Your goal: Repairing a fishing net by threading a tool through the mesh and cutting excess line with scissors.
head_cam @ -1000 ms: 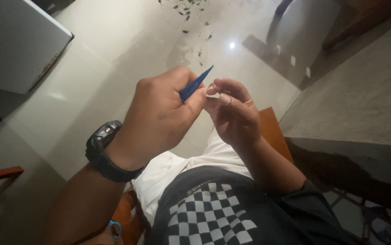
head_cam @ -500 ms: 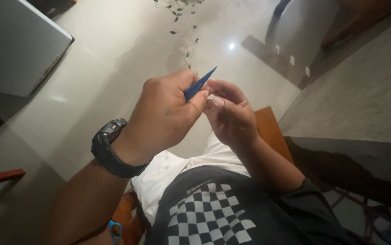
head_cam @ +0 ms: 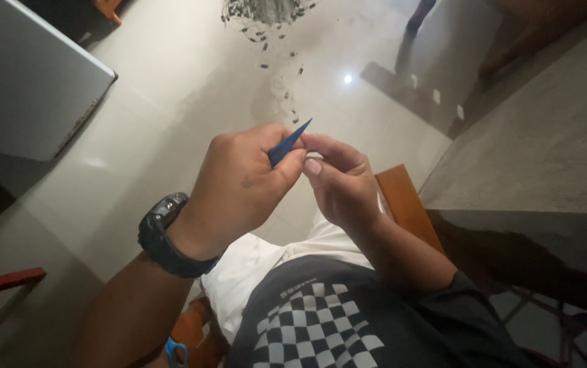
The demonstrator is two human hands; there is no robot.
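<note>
Fingers (head_cam: 276, 170) of the left hand (head_cam: 239, 191) are pinching a blue pick (head_cam: 288, 144), right hand (head_cam: 337, 180) fingers curling narrow, touching its base, above the floor (head_cam: 171, 88).

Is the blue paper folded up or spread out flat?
Folded: the blue paper sticks out from the left hand as a narrow, sharp point.

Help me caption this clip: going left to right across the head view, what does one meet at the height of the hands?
Black wristwatch → left hand → blue pointed tool pinched in it → right hand → orange-brown chair edge → dark glossy tabletop.
</note>
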